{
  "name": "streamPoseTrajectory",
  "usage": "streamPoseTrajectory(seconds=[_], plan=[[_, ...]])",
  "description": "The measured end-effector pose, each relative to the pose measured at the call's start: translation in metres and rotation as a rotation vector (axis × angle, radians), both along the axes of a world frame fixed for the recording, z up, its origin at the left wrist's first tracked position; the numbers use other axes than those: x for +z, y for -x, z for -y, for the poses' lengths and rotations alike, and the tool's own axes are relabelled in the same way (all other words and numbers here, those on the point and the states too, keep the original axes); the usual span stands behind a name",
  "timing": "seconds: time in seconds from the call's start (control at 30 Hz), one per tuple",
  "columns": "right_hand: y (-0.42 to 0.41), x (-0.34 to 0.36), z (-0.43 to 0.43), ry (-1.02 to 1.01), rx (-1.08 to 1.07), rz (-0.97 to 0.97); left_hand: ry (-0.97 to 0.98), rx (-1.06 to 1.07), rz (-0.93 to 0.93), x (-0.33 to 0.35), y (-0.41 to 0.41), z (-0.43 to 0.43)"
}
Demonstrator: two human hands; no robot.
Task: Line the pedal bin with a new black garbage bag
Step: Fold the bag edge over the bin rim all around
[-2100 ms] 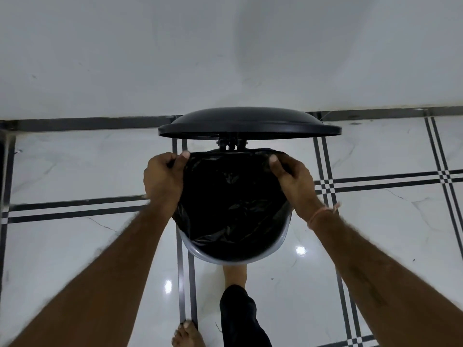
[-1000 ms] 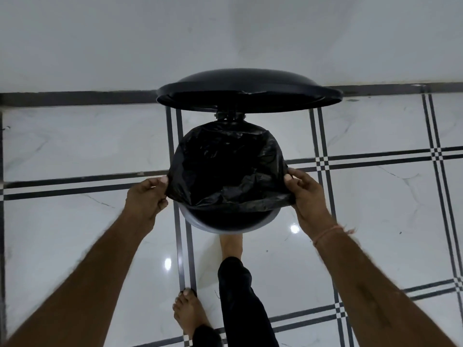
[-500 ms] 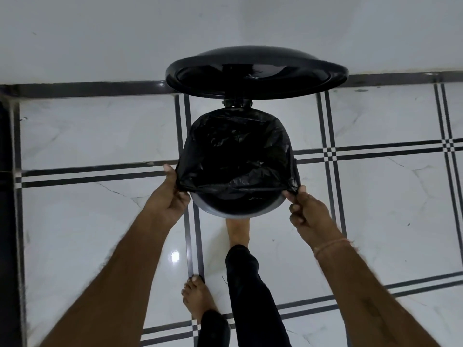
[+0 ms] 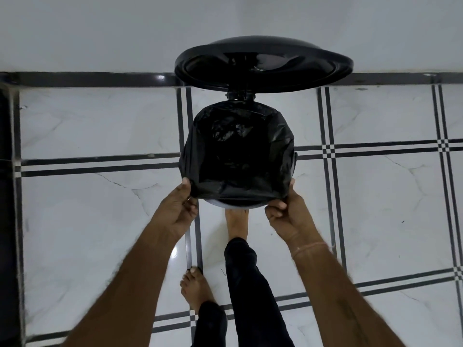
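A round pedal bin stands on the floor with its black lid raised upright toward the wall. A black garbage bag sits in the bin, its edge folded over the rim on the back and both sides. Only a thin sliver of the bin's grey front wall shows under the bag. My left hand grips the bag's hem at the front-left corner. At the front-right corner, my right hand pinches the hem. One bare foot reaches under the bin's front, where the pedal is hidden.
The floor is glossy white marble tile with black stripe borders. A white wall rises just behind the bin. My other bare foot stands back on the floor. A dark vertical edge runs along the far left.
My hands slid from the back of the rim to its front corners, pulling the bag's hem down over the rim. The grey front wall is now almost covered.
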State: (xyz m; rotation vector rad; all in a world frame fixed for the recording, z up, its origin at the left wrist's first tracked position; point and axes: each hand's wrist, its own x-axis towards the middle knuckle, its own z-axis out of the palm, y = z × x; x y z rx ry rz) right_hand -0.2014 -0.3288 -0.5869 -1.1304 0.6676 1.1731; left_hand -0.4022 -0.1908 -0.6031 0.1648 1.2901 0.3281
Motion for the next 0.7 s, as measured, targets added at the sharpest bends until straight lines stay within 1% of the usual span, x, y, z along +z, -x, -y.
streamPoseTrajectory(seconds=[0.1, 0.2, 0.4, 0.53, 0.7], plan=[[0.026, -0.004, 0.012, -0.018, 0.084, -0.014, -0.003, -0.002, -0.087, 0.0, -0.005, 0.008], [0.05, -0.009, 0.02, 0.006, 0.087, -0.051, -0.02, -0.021, -0.105, -0.006, -0.005, 0.011], [0.062, -0.022, 0.025, -0.013, -0.044, -0.015, -0.098, -0.1, -0.168, -0.025, -0.002, 0.012], [0.07, -0.029, 0.026, 0.034, -0.089, -0.057, -0.059, -0.054, -0.175, -0.027, -0.004, 0.016], [0.077, -0.04, 0.019, 0.05, -0.2, -0.091, -0.017, -0.06, -0.17, -0.032, -0.006, 0.016]])
